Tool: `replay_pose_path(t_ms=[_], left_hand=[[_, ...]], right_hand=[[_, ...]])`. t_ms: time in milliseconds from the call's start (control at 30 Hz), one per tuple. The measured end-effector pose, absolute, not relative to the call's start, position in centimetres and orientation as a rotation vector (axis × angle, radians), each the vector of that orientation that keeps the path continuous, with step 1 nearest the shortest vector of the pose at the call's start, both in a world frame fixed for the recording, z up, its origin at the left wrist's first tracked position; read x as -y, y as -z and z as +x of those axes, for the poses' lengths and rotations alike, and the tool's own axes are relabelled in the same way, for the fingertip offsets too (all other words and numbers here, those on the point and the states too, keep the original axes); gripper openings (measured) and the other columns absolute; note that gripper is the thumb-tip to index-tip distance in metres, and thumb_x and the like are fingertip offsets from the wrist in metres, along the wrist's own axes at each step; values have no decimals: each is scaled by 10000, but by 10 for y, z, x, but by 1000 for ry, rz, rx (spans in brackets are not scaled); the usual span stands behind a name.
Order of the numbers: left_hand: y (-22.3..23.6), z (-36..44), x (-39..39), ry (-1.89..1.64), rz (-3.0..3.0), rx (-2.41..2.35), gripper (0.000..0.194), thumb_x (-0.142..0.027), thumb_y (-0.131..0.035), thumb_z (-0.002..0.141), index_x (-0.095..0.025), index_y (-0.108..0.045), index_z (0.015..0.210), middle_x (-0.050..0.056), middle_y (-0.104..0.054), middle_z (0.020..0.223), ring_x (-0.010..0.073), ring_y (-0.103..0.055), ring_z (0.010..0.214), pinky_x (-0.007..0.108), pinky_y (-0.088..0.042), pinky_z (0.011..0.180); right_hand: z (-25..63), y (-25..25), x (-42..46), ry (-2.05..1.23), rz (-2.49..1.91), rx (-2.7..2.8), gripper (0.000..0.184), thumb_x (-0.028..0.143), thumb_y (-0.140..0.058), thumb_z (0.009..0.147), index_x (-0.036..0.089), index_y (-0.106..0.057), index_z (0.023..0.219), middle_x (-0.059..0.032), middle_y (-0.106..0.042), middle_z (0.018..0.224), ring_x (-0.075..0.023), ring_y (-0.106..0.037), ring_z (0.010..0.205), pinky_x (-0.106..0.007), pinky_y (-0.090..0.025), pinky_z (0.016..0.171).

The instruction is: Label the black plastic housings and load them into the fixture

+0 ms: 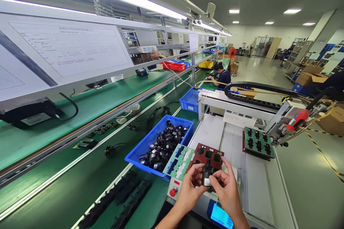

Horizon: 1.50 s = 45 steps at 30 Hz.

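Note:
A small black plastic housing with a white label [206,175] is held between my two hands. My left hand [192,182] grips its left side with thumb and fingers. On the other side my right hand [225,182] pinches it, thumb near the label. Just beyond lies a dark red fixture plate [200,149] with square openings, partly hidden by my hands. A green slotted plate [174,161] adjoins it on the left. Further left, a blue bin [134,161] holds many similar black parts [163,146].
A machine gantry with a screwdriver head [297,120] stands on the right above a loaded green fixture [258,141]. Nearby are a red button [173,191], a lit blue screen [220,216] and black strips [131,200]. A co-worker [223,77] sits further along the bench.

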<state>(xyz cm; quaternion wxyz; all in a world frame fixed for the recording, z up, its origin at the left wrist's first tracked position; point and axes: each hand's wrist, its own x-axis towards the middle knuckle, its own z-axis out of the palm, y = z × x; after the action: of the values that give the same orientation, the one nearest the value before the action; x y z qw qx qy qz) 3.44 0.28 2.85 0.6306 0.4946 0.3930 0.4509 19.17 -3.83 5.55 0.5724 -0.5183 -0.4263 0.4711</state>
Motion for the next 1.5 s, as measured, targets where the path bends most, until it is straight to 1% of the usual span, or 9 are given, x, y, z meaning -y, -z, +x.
replay_pose_path(t_ms=[367,633,800,1033,1133,1267,1367,1400,1500], left_hand=[[-40,34,-4,-1025,1190,-954,623,-314,-898,688,-231,-627,1243,81,-722,1135,198,-651,858,310,-535,758],[-37,33,-4,-1040,1182,-971,611,-257,-890,688,-235,-637,1244,70,-717,1124,188,-651,852,305,-548,762],[-34,33,-6,-1036,1005,-832,639,-223,-935,638,-236,-626,1197,83,-719,1134,185,-681,856,287,-552,727],[-37,28,-8,-1060,975,-799,619,-171,-921,614,-236,-625,1154,56,-719,1097,177,-698,842,249,-525,676],[-28,24,-6,-1104,1216,-966,545,-145,-834,684,-230,-652,1191,34,-731,1012,171,-679,793,263,-533,684],[9,17,-18,-1155,1290,-1054,476,-141,-803,682,-219,-702,1141,49,-752,1050,244,-718,965,323,-581,843],[45,3,-52,-1177,899,-1140,608,-209,-944,530,-180,-703,1087,54,-764,928,253,-742,820,328,-594,729],[55,-4,-68,-1191,804,-1164,674,-268,-973,514,-165,-685,1115,74,-766,920,255,-747,789,341,-598,717],[67,-29,-115,-1276,697,-1149,927,-373,-982,562,-189,-556,1365,192,-723,1270,296,-747,1083,379,-598,908]], right_hand=[[186,-52,39,-1002,-1262,981,894,498,-736,933,200,-240,1614,-7,-715,779,-217,-655,694,-336,-548,644],[180,-44,41,-831,-1341,1092,803,448,-682,984,227,-240,1617,-2,-717,788,-193,-653,653,-309,-549,601],[180,-32,42,-378,-1318,1315,620,348,-781,910,260,-506,1458,-35,-780,843,-183,-628,564,-329,-548,558],[176,-37,38,-765,-1321,1075,771,533,-684,946,211,-345,1559,-8,-716,782,-201,-658,655,-301,-555,599],[171,-37,30,-770,-1365,1250,825,492,-683,921,207,-297,1592,15,-685,726,-210,-638,603,-298,-513,552],[163,-14,-1,-680,-1607,1520,869,390,-726,854,232,-326,1608,-6,-736,779,-256,-708,657,-308,-515,573],[162,27,-36,-754,-1578,1512,870,439,-703,883,178,-297,1607,35,-701,704,-231,-680,600,-302,-522,573],[163,41,-48,-754,-1549,1475,828,467,-674,907,164,-316,1589,17,-720,764,-223,-679,617,-315,-547,613],[168,77,-79,-653,-1527,1423,754,459,-646,900,167,-391,1547,-103,-748,1116,-243,-702,776,-419,-581,827]])
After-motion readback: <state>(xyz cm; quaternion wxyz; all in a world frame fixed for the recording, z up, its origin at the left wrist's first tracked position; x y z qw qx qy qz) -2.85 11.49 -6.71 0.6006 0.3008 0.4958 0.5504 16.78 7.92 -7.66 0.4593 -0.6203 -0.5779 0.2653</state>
